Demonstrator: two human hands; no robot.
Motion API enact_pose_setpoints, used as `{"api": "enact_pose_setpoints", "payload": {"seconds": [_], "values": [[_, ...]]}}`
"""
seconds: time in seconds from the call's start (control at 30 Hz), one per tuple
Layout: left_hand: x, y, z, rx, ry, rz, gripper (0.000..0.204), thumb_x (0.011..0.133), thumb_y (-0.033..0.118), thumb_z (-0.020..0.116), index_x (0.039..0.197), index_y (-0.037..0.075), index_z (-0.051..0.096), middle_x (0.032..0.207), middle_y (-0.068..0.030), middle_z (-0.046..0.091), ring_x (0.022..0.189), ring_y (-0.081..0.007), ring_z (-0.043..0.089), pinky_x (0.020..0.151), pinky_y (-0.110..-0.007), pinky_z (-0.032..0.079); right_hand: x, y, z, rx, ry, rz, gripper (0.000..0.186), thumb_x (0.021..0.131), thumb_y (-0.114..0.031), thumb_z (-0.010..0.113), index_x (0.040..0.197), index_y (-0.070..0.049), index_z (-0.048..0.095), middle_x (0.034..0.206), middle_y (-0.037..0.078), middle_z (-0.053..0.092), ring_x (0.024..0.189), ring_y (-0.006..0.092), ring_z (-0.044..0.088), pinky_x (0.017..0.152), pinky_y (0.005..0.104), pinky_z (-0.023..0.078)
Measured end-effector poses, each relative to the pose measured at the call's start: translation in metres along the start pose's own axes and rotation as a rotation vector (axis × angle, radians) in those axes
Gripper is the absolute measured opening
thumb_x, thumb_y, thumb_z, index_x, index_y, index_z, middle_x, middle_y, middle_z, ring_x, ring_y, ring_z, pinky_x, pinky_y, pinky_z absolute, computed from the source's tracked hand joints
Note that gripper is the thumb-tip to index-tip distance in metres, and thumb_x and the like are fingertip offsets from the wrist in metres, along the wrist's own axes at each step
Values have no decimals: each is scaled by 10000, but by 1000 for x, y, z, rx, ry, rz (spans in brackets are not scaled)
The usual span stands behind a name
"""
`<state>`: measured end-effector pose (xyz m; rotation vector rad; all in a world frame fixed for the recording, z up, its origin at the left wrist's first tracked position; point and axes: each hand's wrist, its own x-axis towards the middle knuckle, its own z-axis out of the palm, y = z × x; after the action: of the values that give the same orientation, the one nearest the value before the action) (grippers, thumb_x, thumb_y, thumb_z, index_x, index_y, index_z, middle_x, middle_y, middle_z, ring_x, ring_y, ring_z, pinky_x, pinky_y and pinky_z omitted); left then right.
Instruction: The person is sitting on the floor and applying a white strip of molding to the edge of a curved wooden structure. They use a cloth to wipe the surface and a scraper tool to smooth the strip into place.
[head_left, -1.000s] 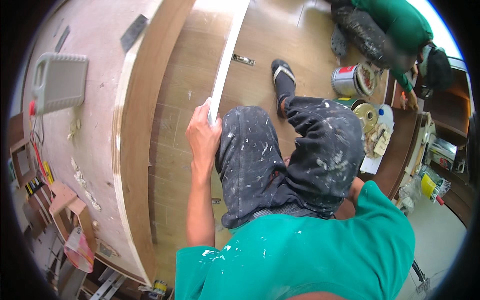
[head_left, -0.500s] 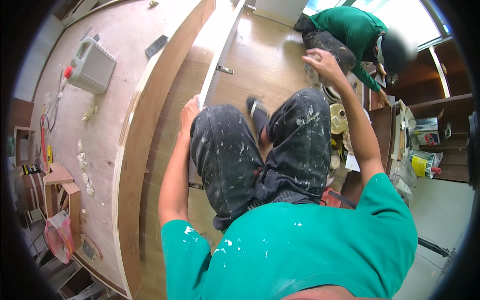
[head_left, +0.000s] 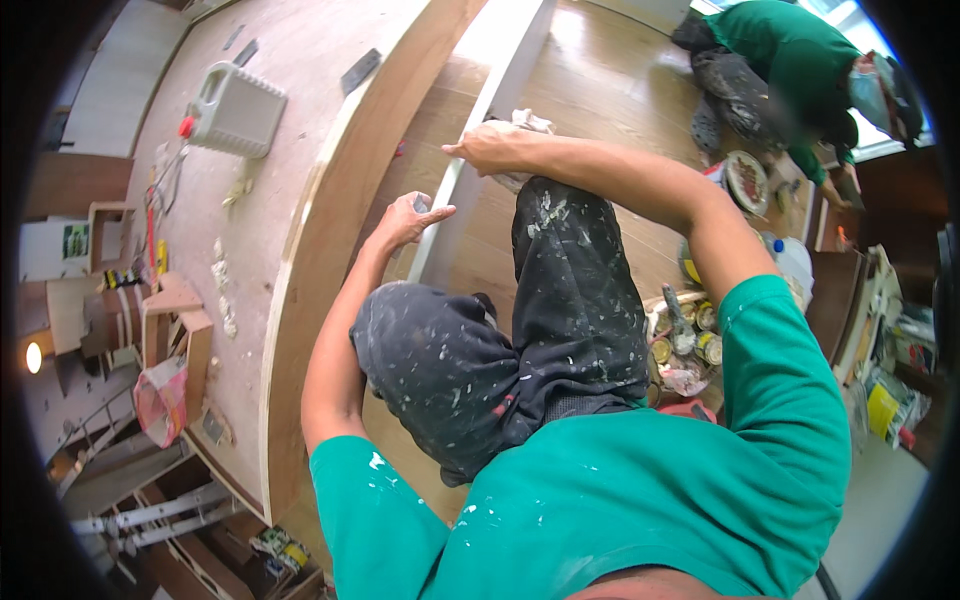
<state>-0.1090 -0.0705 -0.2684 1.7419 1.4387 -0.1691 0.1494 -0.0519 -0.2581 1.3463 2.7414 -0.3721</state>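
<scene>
A long white panel (head_left: 515,75) stands on edge in front of my knees. My right hand (head_left: 495,148) reaches across to its top edge, index finger stretched left and the other fingers curled. A crumpled whitish lump (head_left: 533,121) shows against that hand, and a greyish bit below it; what the hand grips is partly hidden. Nearer to me, my left hand (head_left: 408,218) is beside the panel's left face, thumb pointing over the edge. Its fingers close round a small grey piece (head_left: 420,204) whose kind I cannot make out.
At left, a wood-edged worktop (head_left: 300,250) bears a grey jug (head_left: 238,110) with a red cap. Right of my knees sit several small tins (head_left: 708,346) and a tub (head_left: 746,182). A co-worker in green (head_left: 790,60) bends down at the far right.
My right hand has come from raised on the right across to the panel's edge. My left hand has left its place by my knee and moved forward. The view has turned right.
</scene>
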Motion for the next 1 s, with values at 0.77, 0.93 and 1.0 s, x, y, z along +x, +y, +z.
{"api": "enact_pose_setpoints", "payload": {"seconds": [0.77,0.93,1.0], "values": [[-136,-43,4,470,383,36,736,849,704,737,1164,46,637,1143,-199,696,1081,-359,682,924,-484,548,47,33,34,90,299,-78,179,865,-139,690,968,6,711,771,210,721,711,369,745,616,474,592],[-100,-61,51,272,476,94,531,877,473,807,1178,70,637,1107,-189,694,1035,-407,675,851,-507,543,26,29,19,160,209,-90,461,880,-305,768,1204,10,677,931,234,751,900,397,748,772,489,594],[-89,-85,63,138,504,136,450,881,370,806,1181,81,636,1053,-194,703,1001,-418,680,830,-515,536,6,21,-1,223,202,9,528,912,-341,754,1311,-13,644,1034,238,755,976,396,737,842,489,588]]}}
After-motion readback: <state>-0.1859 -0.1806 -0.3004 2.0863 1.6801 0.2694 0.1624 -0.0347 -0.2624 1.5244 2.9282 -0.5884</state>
